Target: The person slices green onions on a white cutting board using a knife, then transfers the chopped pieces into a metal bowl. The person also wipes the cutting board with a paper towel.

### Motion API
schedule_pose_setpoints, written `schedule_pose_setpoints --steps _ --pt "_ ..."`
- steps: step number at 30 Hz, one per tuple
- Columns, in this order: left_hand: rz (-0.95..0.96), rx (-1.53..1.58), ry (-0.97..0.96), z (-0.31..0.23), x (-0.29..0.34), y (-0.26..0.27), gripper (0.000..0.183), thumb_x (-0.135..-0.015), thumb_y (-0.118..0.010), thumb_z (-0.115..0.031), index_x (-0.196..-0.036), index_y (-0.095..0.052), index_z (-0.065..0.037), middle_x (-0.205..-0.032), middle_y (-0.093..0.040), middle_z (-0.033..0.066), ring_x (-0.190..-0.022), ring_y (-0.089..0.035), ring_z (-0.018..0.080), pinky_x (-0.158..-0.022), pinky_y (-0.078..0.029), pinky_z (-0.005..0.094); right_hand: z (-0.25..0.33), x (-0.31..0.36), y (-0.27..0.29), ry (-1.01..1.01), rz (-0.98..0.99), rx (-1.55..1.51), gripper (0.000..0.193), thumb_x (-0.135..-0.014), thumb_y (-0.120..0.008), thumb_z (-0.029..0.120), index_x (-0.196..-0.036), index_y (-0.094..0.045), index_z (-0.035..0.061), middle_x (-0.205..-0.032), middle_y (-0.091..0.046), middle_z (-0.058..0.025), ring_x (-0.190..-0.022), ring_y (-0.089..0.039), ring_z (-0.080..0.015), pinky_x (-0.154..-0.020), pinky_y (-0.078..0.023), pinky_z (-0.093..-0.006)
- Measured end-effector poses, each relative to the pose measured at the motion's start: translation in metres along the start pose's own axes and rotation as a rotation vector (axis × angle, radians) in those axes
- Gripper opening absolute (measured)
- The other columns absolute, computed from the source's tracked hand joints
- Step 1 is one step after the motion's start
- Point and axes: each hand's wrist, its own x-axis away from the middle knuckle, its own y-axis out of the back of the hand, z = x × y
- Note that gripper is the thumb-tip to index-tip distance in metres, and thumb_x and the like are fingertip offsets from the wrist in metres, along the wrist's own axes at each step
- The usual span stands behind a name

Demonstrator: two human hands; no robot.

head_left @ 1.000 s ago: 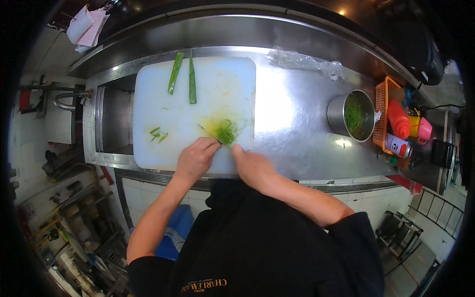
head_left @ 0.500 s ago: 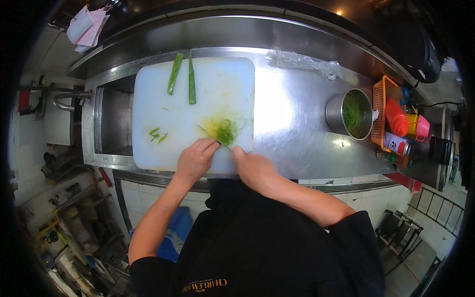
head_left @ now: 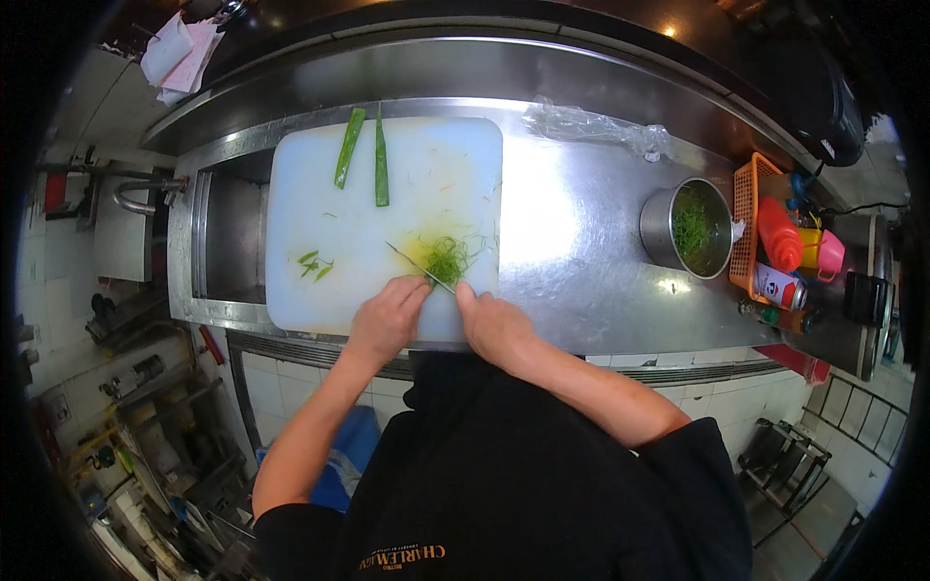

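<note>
My right hand (head_left: 492, 321) is closed around the handle of a knife (head_left: 411, 259), whose thin blade slants up and left over the white cutting board (head_left: 320, 223). Beside the blade, the fingers of my left hand (head_left: 389, 315) are bent and pressed together; a little green onion shows at their tips, mostly hidden. Against the far side of the blade lies a loose heap of finely shredded green onion (head_left: 448, 257). Two longer green onion lengths (head_left: 349, 147) lie at the board's far edge. Several short green scraps (head_left: 313, 262) are on its left part.
Left of the board is a sink (head_left: 232, 232) with a faucet (head_left: 140, 197). On the steel counter (head_left: 572, 300) to the right stands a metal pot (head_left: 659, 228) holding green shreds, next to an orange basket (head_left: 744, 208) of bottles. Crumpled clear plastic (head_left: 596, 124) lies behind.
The view has shifted slightly. Both hands and the knife stay nearly in place beside the shreds, which look a little more spread out.
</note>
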Motion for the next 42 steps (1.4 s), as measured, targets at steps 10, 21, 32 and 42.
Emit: schedule_pose_setpoints --steps 10,21,32,42 --pt "0.097 -0.022 0.050 0.001 -0.003 0.006 0.025 -0.080 -0.064 -0.001 -0.103 -0.071 -0.007 -0.107 -0.070 0.0049 -0.097 -0.068 0.0226 -0.073 -0.059 0.0349 0.009 0.017 0.030 -0.001 0.130 0.017 0.013 -0.094 -0.044 0.007 -0.106 -0.042 0.0014 -0.083 -0.067 -0.0275 -0.075 -0.066 -0.0485 -0.068 -0.052 -0.0568" --pt "0.074 0.020 0.081 0.003 -0.004 0.005 0.022 -0.082 -0.065 -0.001 -0.101 -0.072 -0.007 -0.106 -0.071 0.0039 -0.095 -0.069 0.0231 -0.073 -0.059 0.0355 0.006 0.015 0.020 0.009 0.035 0.002 0.012 -0.096 -0.043 0.008 -0.105 -0.043 0.0005 -0.081 -0.065 -0.0265 -0.076 -0.066 -0.0491 -0.067 -0.052 -0.0572" --pt "0.076 0.013 0.039 0.006 -0.004 0.005 0.025 -0.080 -0.066 -0.002 -0.103 -0.073 -0.008 -0.107 -0.071 0.0038 -0.096 -0.069 0.0223 -0.074 -0.059 0.0341 0.010 0.013 0.019 -0.025 0.085 0.024 0.011 -0.095 -0.043 0.006 -0.106 -0.041 0.0019 -0.085 -0.065 -0.0257 -0.076 -0.066 -0.0476 -0.066 -0.052 -0.0570" --pt "0.080 0.007 0.028 0.007 0.001 0.002 0.027 -0.080 -0.064 0.000 -0.105 -0.072 -0.008 -0.108 -0.070 0.0033 -0.097 -0.068 0.0224 -0.074 -0.059 0.0341 0.011 0.013 0.017 -0.055 0.102 0.022 0.013 -0.097 -0.043 0.009 -0.107 -0.045 0.0023 -0.090 -0.068 -0.0276 -0.078 -0.068 -0.0466 -0.068 -0.054 -0.0550"
